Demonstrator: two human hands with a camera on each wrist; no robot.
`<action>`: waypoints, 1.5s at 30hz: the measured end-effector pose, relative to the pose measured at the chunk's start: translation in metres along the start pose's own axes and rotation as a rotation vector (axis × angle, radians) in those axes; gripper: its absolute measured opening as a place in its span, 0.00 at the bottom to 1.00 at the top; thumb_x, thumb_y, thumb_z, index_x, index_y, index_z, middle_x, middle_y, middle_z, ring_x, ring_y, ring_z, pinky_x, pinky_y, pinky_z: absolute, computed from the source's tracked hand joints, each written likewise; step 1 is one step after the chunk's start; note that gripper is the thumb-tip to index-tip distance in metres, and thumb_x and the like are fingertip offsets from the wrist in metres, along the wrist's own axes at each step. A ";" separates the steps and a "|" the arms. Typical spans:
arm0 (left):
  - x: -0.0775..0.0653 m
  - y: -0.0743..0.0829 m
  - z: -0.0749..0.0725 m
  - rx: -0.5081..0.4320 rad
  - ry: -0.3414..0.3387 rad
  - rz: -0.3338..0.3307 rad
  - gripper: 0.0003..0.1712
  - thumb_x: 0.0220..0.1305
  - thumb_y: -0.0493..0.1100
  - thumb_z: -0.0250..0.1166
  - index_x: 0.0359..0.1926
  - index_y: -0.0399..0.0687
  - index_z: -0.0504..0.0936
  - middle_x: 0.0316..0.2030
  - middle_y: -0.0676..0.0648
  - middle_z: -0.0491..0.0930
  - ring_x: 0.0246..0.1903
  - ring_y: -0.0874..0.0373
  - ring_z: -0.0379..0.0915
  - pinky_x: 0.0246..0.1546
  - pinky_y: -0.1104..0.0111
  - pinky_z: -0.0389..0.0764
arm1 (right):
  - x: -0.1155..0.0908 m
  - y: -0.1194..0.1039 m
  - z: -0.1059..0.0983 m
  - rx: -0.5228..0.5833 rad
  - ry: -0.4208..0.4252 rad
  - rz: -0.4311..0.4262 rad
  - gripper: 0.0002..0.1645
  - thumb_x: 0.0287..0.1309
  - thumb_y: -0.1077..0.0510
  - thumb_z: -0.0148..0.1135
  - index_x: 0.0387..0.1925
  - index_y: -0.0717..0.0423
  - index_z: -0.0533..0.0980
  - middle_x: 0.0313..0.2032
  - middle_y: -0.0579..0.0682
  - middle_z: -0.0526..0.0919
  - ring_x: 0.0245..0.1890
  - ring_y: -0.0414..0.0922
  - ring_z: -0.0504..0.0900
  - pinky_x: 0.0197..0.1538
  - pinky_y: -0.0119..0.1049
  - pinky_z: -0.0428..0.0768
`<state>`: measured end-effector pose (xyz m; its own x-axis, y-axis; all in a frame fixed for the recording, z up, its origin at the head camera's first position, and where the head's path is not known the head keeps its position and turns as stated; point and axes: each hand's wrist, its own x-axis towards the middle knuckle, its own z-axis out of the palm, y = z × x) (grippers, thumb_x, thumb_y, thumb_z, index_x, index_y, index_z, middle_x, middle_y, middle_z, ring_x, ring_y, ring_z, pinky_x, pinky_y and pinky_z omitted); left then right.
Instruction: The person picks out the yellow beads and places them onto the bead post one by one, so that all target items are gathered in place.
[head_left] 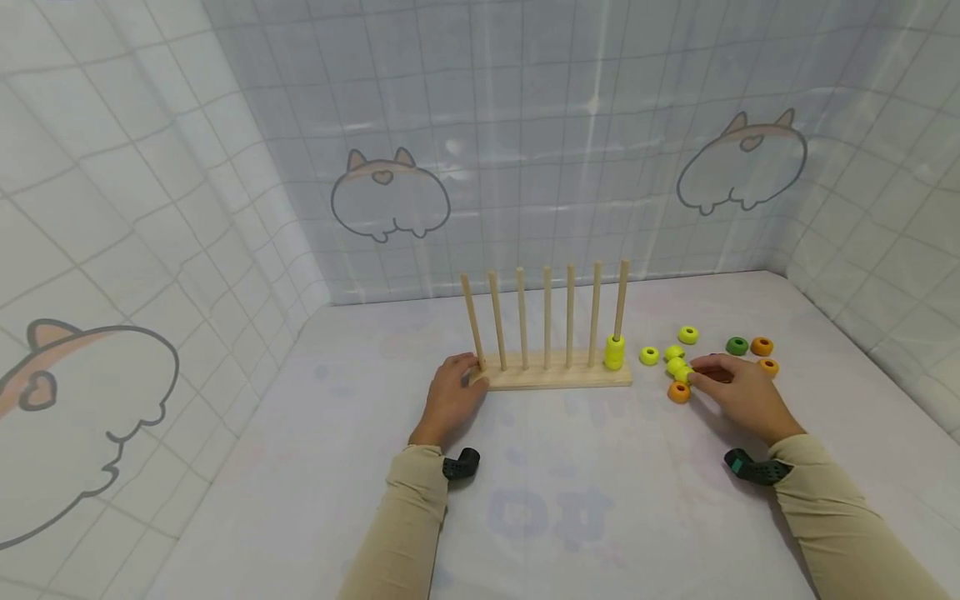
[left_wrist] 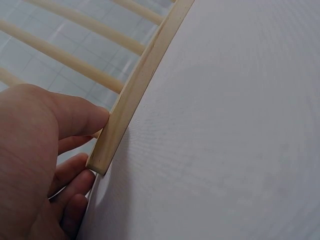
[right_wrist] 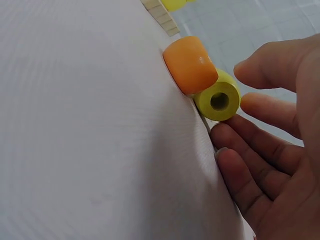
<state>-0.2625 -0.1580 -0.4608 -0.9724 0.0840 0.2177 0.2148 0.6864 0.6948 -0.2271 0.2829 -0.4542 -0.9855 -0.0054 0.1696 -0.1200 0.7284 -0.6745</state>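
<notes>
My left hand [head_left: 453, 397] grips the left end of a wooden peg rack [head_left: 551, 382], its thumb on the long edge and fingers around the end, as the left wrist view shows. Yellow beads [head_left: 614, 353] are stacked on the rack's rightmost peg. To the right of the rack, my right hand [head_left: 744, 395] is at a yellow bead [right_wrist: 220, 100] lying on its side, hole showing. Thumb and index finger are spread beside this bead, and the other fingertips are low against the table. An orange bead [right_wrist: 191, 65] sits right against the yellow one.
More yellow beads [head_left: 688, 335] lie between the rack and my right hand. Beyond that hand are a green bead [head_left: 737, 345] and orange beads [head_left: 762, 346]. The other pegs [head_left: 547, 317] stand bare. A tiled-pattern backdrop [head_left: 525, 167] rises behind the pale tabletop [head_left: 360, 400].
</notes>
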 end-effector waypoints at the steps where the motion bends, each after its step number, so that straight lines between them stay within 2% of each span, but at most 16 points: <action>1: 0.000 0.000 0.000 0.001 0.000 -0.001 0.23 0.66 0.44 0.64 0.60 0.41 0.80 0.66 0.41 0.71 0.67 0.42 0.63 0.67 0.48 0.63 | 0.000 0.000 0.000 -0.003 -0.001 0.001 0.30 0.70 0.41 0.57 0.56 0.63 0.77 0.51 0.63 0.81 0.51 0.59 0.78 0.51 0.58 0.77; 20: 0.000 -0.002 0.000 -0.007 -0.013 -0.031 0.25 0.67 0.46 0.64 0.63 0.42 0.78 0.67 0.42 0.69 0.68 0.43 0.61 0.68 0.49 0.61 | 0.001 0.000 0.004 -0.048 -0.001 0.037 0.34 0.67 0.37 0.59 0.55 0.63 0.78 0.49 0.63 0.83 0.49 0.59 0.79 0.50 0.57 0.78; 25: -0.001 -0.001 -0.001 -0.005 -0.012 -0.022 0.25 0.67 0.45 0.64 0.62 0.42 0.79 0.67 0.42 0.70 0.68 0.43 0.61 0.68 0.48 0.61 | 0.001 -0.002 0.004 -0.047 -0.002 0.052 0.35 0.66 0.36 0.59 0.54 0.63 0.78 0.48 0.62 0.83 0.49 0.58 0.79 0.49 0.55 0.78; 36: 0.001 -0.002 0.001 -0.009 -0.013 -0.024 0.24 0.67 0.46 0.63 0.62 0.43 0.79 0.67 0.43 0.69 0.69 0.43 0.60 0.68 0.48 0.60 | 0.000 -0.006 0.003 -0.051 -0.021 0.055 0.34 0.67 0.37 0.59 0.56 0.64 0.78 0.49 0.62 0.82 0.49 0.58 0.79 0.50 0.56 0.78; 45: 0.001 -0.003 0.000 -0.013 -0.012 -0.022 0.25 0.67 0.45 0.64 0.62 0.42 0.79 0.67 0.42 0.69 0.68 0.42 0.61 0.68 0.48 0.61 | 0.000 -0.008 0.003 -0.052 -0.001 0.046 0.34 0.67 0.38 0.60 0.54 0.64 0.78 0.48 0.62 0.83 0.48 0.58 0.79 0.49 0.56 0.78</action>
<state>-0.2645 -0.1599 -0.4629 -0.9778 0.0777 0.1943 0.1947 0.6787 0.7082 -0.2263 0.2752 -0.4514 -0.9900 0.0282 0.1380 -0.0680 0.7624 -0.6435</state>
